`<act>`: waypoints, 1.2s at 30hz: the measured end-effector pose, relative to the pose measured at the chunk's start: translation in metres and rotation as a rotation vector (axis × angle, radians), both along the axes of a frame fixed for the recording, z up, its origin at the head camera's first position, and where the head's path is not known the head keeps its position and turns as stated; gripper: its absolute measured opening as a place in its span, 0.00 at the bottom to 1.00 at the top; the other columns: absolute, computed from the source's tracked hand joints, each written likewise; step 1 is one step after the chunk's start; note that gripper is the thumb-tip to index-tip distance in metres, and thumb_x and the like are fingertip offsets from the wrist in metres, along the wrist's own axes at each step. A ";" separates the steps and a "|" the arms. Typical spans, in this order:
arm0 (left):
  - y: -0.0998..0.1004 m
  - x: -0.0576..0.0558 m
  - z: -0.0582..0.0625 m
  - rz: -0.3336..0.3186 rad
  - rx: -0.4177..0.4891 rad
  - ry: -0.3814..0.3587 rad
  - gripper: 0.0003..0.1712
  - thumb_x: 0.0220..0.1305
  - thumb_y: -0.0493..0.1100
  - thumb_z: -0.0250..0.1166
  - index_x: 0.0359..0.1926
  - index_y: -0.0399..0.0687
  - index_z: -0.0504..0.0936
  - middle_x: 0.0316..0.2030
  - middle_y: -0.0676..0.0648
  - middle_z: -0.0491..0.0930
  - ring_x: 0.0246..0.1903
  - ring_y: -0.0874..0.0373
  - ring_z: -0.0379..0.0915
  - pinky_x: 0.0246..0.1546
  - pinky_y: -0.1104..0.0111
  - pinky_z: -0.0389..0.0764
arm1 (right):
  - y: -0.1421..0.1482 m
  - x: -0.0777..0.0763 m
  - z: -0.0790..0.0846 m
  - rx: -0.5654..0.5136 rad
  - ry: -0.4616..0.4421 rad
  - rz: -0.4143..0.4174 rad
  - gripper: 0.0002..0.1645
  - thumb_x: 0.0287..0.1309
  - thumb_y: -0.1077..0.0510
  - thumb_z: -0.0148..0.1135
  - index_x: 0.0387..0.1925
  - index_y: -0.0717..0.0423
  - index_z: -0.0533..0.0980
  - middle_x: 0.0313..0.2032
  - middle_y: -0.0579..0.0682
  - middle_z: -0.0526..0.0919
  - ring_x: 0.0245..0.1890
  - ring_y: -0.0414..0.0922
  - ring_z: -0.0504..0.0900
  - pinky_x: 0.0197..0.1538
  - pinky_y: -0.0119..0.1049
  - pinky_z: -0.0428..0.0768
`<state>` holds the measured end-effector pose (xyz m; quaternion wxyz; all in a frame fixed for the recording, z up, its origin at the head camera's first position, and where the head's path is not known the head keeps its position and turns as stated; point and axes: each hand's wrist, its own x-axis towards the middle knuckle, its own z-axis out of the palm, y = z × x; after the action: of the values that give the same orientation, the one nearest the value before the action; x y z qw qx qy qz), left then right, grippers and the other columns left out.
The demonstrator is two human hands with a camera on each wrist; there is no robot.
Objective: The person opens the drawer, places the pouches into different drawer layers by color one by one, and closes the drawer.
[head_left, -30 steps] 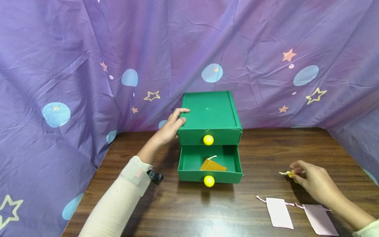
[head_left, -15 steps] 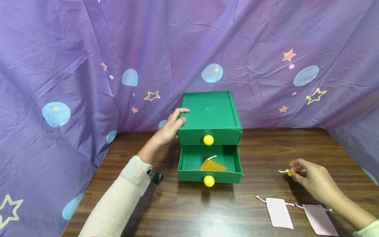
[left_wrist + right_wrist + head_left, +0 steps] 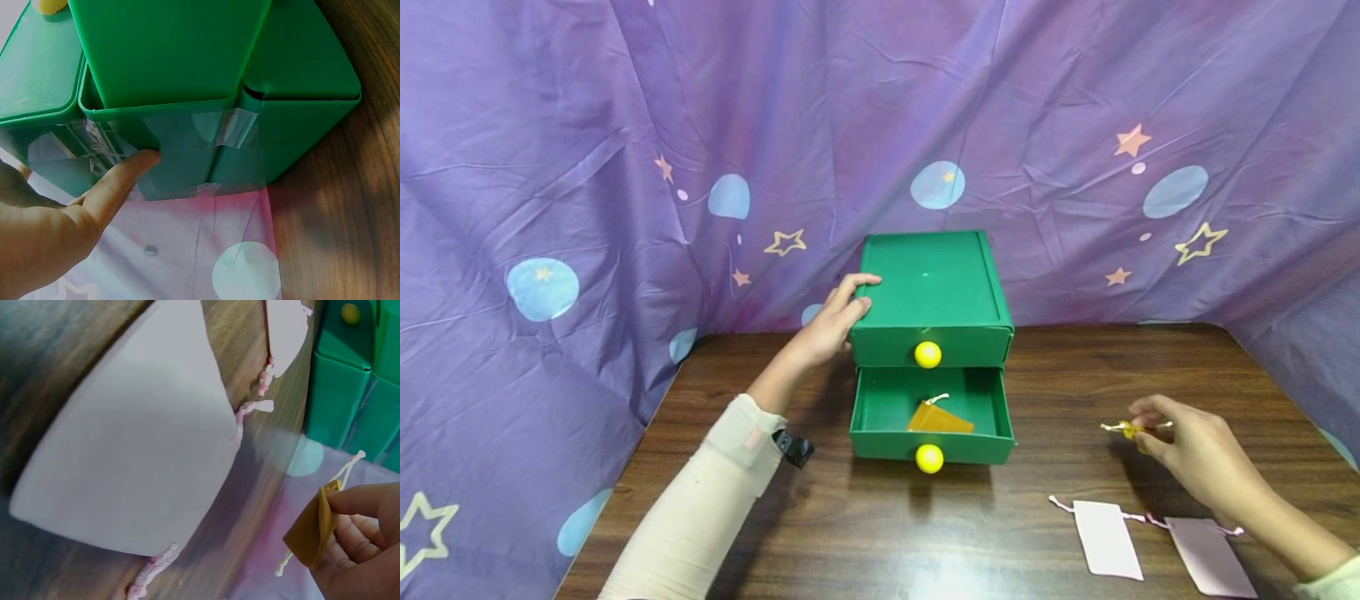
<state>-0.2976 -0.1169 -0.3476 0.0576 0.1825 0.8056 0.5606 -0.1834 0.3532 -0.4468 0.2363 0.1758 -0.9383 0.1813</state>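
Pouch [image 3: 307,534] pinched in right hand [image 3: 1199,454] edges nearer pulled-out drawer [image 3: 880,447], remaining outside it; left hand [image 3: 829,328], fingers apart, touches cabinet [image 3: 936,287].

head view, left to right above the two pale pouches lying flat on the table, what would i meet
Left sleeve → left hand → green drawer unit → held orange pouch → right hand

Right sleeve [image 3: 1333,582] cut off; drawer front [image 3: 880,447] partly hides orange pouch [image 3: 942,419]
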 end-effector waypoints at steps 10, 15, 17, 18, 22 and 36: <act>0.000 0.000 -0.001 0.003 0.002 0.006 0.26 0.79 0.48 0.46 0.74 0.56 0.62 0.63 0.35 0.53 0.33 0.55 0.66 0.21 0.72 0.76 | -0.006 0.001 0.009 -0.021 0.006 0.014 0.27 0.35 0.69 0.82 0.41 0.52 0.82 0.31 0.46 0.89 0.30 0.38 0.85 0.35 0.23 0.76; 0.000 0.000 0.000 0.000 -0.003 0.011 0.26 0.79 0.48 0.46 0.74 0.56 0.62 0.63 0.34 0.53 0.32 0.56 0.65 0.20 0.74 0.72 | -0.011 0.001 0.013 -0.037 0.012 0.014 0.27 0.35 0.69 0.83 0.41 0.52 0.82 0.31 0.46 0.89 0.30 0.34 0.84 0.35 0.19 0.74; 0.000 0.000 0.000 -0.001 0.001 0.006 0.26 0.79 0.48 0.46 0.74 0.56 0.62 0.64 0.35 0.52 0.32 0.56 0.65 0.21 0.73 0.73 | -0.012 0.001 0.014 -0.037 0.010 0.011 0.27 0.35 0.68 0.83 0.41 0.52 0.83 0.32 0.47 0.89 0.31 0.35 0.84 0.34 0.20 0.73; 0.000 0.000 0.000 -0.002 0.002 0.004 0.26 0.79 0.48 0.46 0.74 0.56 0.62 0.64 0.35 0.52 0.32 0.56 0.65 0.21 0.72 0.74 | -0.013 0.001 0.015 -0.039 0.008 0.011 0.27 0.36 0.68 0.83 0.41 0.52 0.83 0.32 0.47 0.89 0.31 0.35 0.84 0.34 0.20 0.73; 0.000 0.000 -0.001 -0.004 0.003 0.005 0.26 0.79 0.49 0.46 0.74 0.56 0.61 0.65 0.35 0.52 0.35 0.54 0.67 0.23 0.69 0.78 | -0.015 0.001 0.018 -0.049 0.007 0.013 0.26 0.37 0.67 0.83 0.42 0.52 0.83 0.32 0.48 0.89 0.30 0.35 0.84 0.34 0.21 0.73; 0.000 0.000 0.000 -0.006 0.008 0.011 0.27 0.79 0.48 0.46 0.74 0.54 0.61 0.66 0.33 0.50 0.39 0.51 0.70 0.24 0.67 0.82 | -0.027 0.001 0.030 -0.065 0.083 0.037 0.28 0.35 0.68 0.83 0.42 0.50 0.83 0.32 0.45 0.90 0.33 0.39 0.86 0.38 0.28 0.75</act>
<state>-0.2975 -0.1171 -0.3479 0.0543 0.1882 0.8031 0.5627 -0.1826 0.3265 -0.4164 0.2771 0.1925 -0.9179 0.2087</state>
